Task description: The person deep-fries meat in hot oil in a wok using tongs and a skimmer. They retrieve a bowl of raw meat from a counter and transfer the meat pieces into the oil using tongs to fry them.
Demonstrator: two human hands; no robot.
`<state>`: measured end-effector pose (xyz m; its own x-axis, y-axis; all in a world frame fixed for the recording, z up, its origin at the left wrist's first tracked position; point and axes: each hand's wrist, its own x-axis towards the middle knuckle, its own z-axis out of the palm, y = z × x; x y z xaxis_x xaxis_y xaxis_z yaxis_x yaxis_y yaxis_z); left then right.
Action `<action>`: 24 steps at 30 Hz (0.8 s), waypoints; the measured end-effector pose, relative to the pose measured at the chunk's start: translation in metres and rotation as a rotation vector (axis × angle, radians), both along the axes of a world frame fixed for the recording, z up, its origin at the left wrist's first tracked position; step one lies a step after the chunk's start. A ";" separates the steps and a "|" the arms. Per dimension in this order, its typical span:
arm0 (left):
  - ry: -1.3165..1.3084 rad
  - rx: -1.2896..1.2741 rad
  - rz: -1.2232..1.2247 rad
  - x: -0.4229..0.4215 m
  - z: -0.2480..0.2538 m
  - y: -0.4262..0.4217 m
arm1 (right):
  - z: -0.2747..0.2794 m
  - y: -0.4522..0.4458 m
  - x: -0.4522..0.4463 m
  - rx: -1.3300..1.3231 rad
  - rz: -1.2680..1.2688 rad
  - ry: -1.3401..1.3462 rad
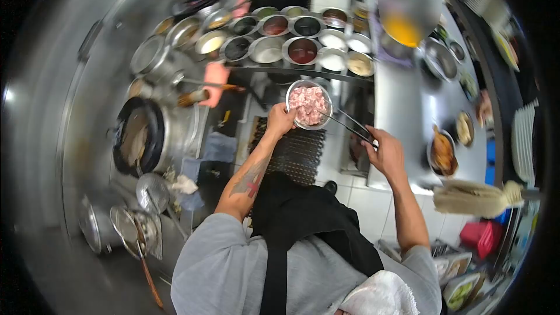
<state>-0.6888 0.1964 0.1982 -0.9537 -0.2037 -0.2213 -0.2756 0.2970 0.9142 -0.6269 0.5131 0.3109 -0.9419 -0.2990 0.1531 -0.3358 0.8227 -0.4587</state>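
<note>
My left hand (pixel 282 120) grips the rim of a round metal bowl (pixel 290 91), held up over the floor. Pale pink pieces of raw meat (pixel 309 104) fill the bowl. In my right hand (pixel 383 150) is a pair of metal tongs (pixel 349 126), its arms spread a little. One tong tip reaches to the meat and the other lies near the bowl's right edge. Whether the tips touch the meat, I cannot tell.
Several sauce and seasoning bowls (pixel 303 51) line a shelf ahead. A wok (pixel 140 137) sits on the stove at left, with strainers (pixel 153 192) nearer me. On the right counter (pixel 402 116) stands a bowl of browned food (pixel 443 150). Another person's hand (pixel 483 108) shows at far right.
</note>
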 end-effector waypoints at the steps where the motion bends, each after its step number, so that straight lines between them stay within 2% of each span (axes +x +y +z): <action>1: 0.073 -0.060 0.041 0.013 0.019 -0.033 | 0.014 -0.038 -0.016 0.054 0.090 0.005; 2: 0.096 -0.146 0.079 0.028 0.050 -0.062 | 0.025 -0.080 -0.029 0.070 0.164 0.047; 3: 0.102 -0.152 0.126 0.038 0.054 -0.100 | 0.028 -0.122 -0.042 0.132 0.242 0.108; 5: 0.346 -0.556 0.182 0.060 0.061 -0.169 | 0.030 -0.203 -0.065 0.140 0.417 0.209; 7: 0.253 -0.282 0.385 0.089 0.077 -0.232 | 0.050 -0.277 -0.074 0.126 0.558 0.263; 9: 0.214 -0.195 0.523 0.122 0.089 -0.293 | 0.080 -0.339 -0.069 0.076 0.658 0.251; 11: 0.216 -0.166 0.664 0.156 0.092 -0.344 | 0.103 -0.389 -0.067 0.096 0.689 0.193; 12: 0.211 -0.234 0.719 0.178 0.106 -0.358 | 0.120 -0.413 -0.064 0.044 0.723 0.169; 15: 0.295 -0.301 0.931 0.233 0.053 -0.423 | 0.145 -0.490 -0.064 -0.099 0.816 0.168; 17: 0.274 -0.195 1.058 0.272 0.073 -0.418 | 0.140 -0.552 -0.080 -0.054 0.864 0.370; 19: 0.258 -0.093 1.164 0.304 0.071 -0.409 | 0.136 -0.624 -0.077 0.014 0.884 0.331; 21: 0.346 0.059 1.286 0.331 0.052 -0.401 | 0.093 -0.712 -0.092 0.186 0.878 0.411; 24: 0.320 0.090 1.381 0.347 0.054 -0.377 | 0.027 -0.831 -0.095 0.278 0.944 0.433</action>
